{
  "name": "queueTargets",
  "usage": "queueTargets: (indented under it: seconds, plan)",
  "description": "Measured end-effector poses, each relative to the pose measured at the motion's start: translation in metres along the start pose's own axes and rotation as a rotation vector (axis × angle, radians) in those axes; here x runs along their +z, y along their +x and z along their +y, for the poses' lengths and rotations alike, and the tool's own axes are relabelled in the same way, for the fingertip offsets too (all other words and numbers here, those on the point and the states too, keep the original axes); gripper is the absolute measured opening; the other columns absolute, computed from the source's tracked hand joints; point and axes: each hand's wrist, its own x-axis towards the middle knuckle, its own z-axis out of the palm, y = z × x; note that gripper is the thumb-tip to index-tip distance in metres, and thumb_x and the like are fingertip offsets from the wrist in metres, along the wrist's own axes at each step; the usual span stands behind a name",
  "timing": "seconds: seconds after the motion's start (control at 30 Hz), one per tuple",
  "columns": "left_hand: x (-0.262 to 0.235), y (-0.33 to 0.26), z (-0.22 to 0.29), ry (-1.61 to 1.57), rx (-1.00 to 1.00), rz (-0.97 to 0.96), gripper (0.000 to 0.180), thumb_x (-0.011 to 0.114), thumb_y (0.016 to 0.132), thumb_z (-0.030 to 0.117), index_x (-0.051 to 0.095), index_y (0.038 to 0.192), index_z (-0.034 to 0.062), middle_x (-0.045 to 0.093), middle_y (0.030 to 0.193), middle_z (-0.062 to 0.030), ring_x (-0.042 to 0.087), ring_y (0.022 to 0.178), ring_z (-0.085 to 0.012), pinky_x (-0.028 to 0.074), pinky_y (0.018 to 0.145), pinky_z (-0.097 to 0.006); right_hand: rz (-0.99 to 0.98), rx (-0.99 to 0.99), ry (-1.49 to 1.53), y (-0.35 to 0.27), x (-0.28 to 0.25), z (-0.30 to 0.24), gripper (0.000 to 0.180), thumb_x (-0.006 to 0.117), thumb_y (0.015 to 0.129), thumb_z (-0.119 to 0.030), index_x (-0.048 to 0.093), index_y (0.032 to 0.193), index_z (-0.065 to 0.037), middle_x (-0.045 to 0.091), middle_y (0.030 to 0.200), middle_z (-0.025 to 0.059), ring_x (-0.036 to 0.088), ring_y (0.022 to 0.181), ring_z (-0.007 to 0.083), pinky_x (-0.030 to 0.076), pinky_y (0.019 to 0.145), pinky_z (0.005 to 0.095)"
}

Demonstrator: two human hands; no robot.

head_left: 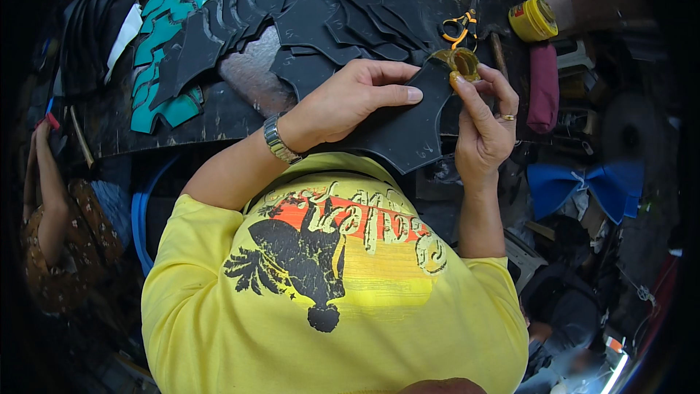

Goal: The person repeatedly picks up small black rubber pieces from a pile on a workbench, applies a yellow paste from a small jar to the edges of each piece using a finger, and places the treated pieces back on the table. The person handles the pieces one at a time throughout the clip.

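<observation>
My left hand [357,98] pinches a black cut sheet piece [408,131], thumb on top and fingers hidden behind it. The piece has curved edges and a pale handwritten mark, and hangs over the table's near edge. Just right of it my right hand [487,124] is raised, index finger stretched and the others bent apart. An amber, wet-looking coating covers that index fingertip. Right behind the fingertips stands an open, amber-stained glue pot [464,63]. No object shows between the right fingers.
Stacks of black cut pieces [313,18] and teal pieces [157,76] cover the dark table [219,128]. Orange-handled scissors [459,29], a yellow tub [532,20] and a maroon roll [542,87] lie at the right. Another person's arm [49,190] shows at far left.
</observation>
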Motion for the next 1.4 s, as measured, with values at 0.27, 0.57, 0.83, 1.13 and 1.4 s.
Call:
queueTargets:
  seconds: [0.27, 0.57, 0.83, 1.13, 1.4]
  plan:
    - [0.002, -0.002, 0.006, -0.124, 0.012, -0.038, 0.033, 0.066, 0.091, 0.008, 0.06, 0.121, -0.0064, 0.067, 0.106, -0.008, 0.065, 0.093, -0.0104, 0.054, 0.084, -0.022, 0.001, -0.063, -0.083, -0.004, 0.001, -0.002, 0.05, 0.069, 0.067, 0.012, 0.075, 0.109, -0.014, 0.062, 0.114, 0.0091, 0.059, 0.091, 0.0219, 0.051, 0.079, 0.0308]
    - [-0.001, 0.001, 0.011, -0.066, 0.08, -0.051, 0.032, 0.063, 0.093, 0.009, 0.06, 0.122, -0.0036, 0.069, 0.104, -0.0072, 0.068, 0.089, -0.0117, 0.057, 0.08, -0.025, -0.064, -0.106, 0.029, -0.002, 0.0, -0.003, 0.047, 0.071, 0.067, 0.01, 0.076, 0.107, -0.014, 0.063, 0.109, 0.0098, 0.06, 0.09, 0.0229, 0.051, 0.077, 0.0309]
    - [-0.003, 0.001, 0.013, -0.113, 0.004, -0.051, 0.033, 0.062, 0.094, 0.01, 0.058, 0.123, -0.0034, 0.068, 0.105, -0.0079, 0.069, 0.088, -0.0121, 0.058, 0.079, -0.025, -0.132, -0.121, 0.124, -0.001, -0.003, -0.002, 0.043, 0.072, 0.065, 0.006, 0.077, 0.103, -0.013, 0.064, 0.104, 0.0102, 0.061, 0.09, 0.0245, 0.05, 0.077, 0.0319]
    - [-0.003, 0.002, 0.015, -0.195, -0.055, -0.018, 0.029, 0.061, 0.094, 0.009, 0.059, 0.121, -0.0022, 0.069, 0.104, -0.0083, 0.069, 0.087, -0.0129, 0.059, 0.078, -0.025, -0.123, -0.147, 0.166, -0.008, -0.009, -0.007, 0.038, 0.072, 0.07, 0.006, 0.077, 0.102, -0.013, 0.064, 0.102, 0.0101, 0.062, 0.089, 0.0257, 0.049, 0.074, 0.0326]
    - [-0.006, 0.003, 0.015, -0.211, 0.058, 0.062, 0.027, 0.06, 0.094, 0.007, 0.059, 0.12, 0.0, 0.068, 0.103, -0.0069, 0.068, 0.093, -0.0139, 0.058, 0.082, -0.027, 0.002, -0.219, 0.159, -0.02, -0.017, -0.011, 0.051, 0.072, 0.075, 0.009, 0.066, 0.122, -0.012, 0.062, 0.107, 0.0137, 0.061, 0.086, 0.0217, 0.049, 0.074, 0.0305]
